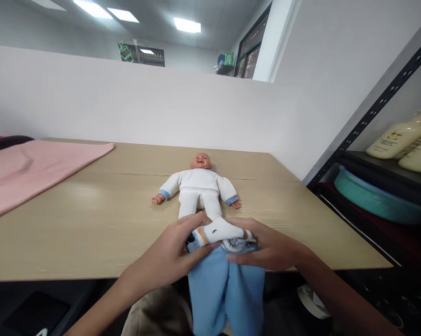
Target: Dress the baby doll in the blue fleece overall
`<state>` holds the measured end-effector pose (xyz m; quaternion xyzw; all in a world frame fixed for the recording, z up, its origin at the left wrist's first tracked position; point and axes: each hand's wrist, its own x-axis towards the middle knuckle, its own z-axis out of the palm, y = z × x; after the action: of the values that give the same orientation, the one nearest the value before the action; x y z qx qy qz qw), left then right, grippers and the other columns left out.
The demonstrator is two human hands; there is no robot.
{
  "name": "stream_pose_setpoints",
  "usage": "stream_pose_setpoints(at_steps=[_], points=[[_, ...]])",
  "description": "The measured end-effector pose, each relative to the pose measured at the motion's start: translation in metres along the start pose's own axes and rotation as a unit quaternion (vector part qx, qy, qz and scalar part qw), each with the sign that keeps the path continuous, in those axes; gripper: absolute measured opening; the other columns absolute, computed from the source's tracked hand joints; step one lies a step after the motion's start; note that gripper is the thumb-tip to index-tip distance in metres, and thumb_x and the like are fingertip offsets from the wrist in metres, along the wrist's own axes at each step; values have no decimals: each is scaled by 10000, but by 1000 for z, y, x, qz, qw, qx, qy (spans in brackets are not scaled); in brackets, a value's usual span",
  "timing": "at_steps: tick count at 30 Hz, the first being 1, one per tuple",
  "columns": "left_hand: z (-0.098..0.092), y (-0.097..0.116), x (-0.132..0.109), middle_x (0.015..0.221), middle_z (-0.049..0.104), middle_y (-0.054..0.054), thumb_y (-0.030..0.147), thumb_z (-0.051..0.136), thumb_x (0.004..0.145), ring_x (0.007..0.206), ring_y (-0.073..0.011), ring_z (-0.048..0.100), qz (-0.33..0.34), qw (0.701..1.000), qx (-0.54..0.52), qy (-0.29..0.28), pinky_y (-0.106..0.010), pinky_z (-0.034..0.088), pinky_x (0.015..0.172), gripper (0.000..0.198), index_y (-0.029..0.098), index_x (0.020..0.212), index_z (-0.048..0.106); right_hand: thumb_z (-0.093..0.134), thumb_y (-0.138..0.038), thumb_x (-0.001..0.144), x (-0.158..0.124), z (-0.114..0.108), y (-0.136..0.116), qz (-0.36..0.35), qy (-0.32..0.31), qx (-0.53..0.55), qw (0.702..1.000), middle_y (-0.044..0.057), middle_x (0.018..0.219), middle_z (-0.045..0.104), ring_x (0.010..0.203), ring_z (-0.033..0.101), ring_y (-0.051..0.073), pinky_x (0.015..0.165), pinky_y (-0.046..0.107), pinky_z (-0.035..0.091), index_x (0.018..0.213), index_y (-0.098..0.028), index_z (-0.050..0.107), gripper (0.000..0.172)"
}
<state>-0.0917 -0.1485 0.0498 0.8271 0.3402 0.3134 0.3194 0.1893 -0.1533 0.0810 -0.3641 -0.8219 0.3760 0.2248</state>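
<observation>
A baby doll [199,179] in a white top with blue cuffs lies on its back on the table, its legs toward me. Just past the doll's legs, light blue baby pants [226,284] hang down over the table's front edge. My left hand [185,242] grips the left side of the waistband, fingers closed on the cloth. On the other side, my right hand [266,245] holds the waistband too. Between the hands a white part with orange stripes [217,231] shows at the top of the pants. The doll's feet are hidden from view.
A pink cloth [38,170] lies on the left of the wooden table [108,224]. At the right stands a shelf rack with cream bottles [392,140] and a teal basin [378,193]. A white wall [143,107] rises behind the table.
</observation>
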Motion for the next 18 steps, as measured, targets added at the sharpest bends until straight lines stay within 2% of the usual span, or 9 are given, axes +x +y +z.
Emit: stream_pose_setpoints(at_steps=[1,3,5,8,10,12,15,16,18], points=[[0,-3,1,1117,760,-55,595,657,1094,1021,-265,701,4,999,40,8,-359,560,911,372,260,1231,741,768,-500,1005,1,2,1,3,28,27,999,56,1112,815,1015,746,253,930,366,632,1191,-211,795,344],[-2,-9,2,1055,773,-77,666,706,1042,1002,-295,695,3,993,115,36,-400,558,914,440,242,1119,793,697,-508,1052,6,5,3,15,77,52,996,77,1223,822,1168,759,286,1068,429,626,1268,-229,789,365],[-2,-14,2,1134,797,-102,675,751,1007,1093,-334,701,8,986,153,70,-452,564,1008,455,233,1101,813,659,-479,1082,12,9,3,27,105,37,993,88,1298,814,1261,746,297,1165,467,590,1324,-244,779,358],[-2,-20,1,1366,788,-91,639,770,1007,1245,-345,714,3,994,90,57,-472,584,1110,495,272,1340,780,640,-456,1104,19,14,2,46,117,6,992,102,1384,791,1307,724,305,1211,494,554,1459,-251,723,419],[-1,-21,-1,1443,776,-75,660,699,1049,1264,-337,743,-53,998,-7,27,-463,625,1092,566,305,1490,705,629,-493,1114,20,13,0,62,118,3,991,101,1352,797,1241,730,296,1151,471,575,1461,-237,715,440],[-3,-21,-2,1589,701,-90,698,620,1075,1421,-366,685,-129,987,-82,42,-507,590,1181,668,306,1615,605,687,-560,1079,20,8,-3,70,64,13,995,75,1222,818,1110,735,271,1048,416,599,1348,-218,761,441],[-10,-18,-1,1813,458,-116,734,604,1064,1693,-400,395,-217,966,-121,69,-591,339,1386,840,261,1741,446,920,-608,877,21,0,-6,60,-86,40,994,30,1022,806,982,707,242,965,351,594,1135,-190,805,504],[-13,-17,1,1823,442,-121,737,603,1064,1702,-406,375,-232,963,-130,43,-599,303,1399,847,251,1740,451,974,-595,813,23,-1,-6,52,-118,53,990,25,996,799,975,701,241,963,345,591,1098,-185,807,527],[-20,-15,3,1755,543,-130,710,657,1050,1622,-417,494,-205,962,-167,-73,-578,383,1363,793,238,1678,551,991,-563,797,27,0,-4,37,-134,89,986,36,1021,800,984,700,240,969,348,590,1095,-180,806,519]])
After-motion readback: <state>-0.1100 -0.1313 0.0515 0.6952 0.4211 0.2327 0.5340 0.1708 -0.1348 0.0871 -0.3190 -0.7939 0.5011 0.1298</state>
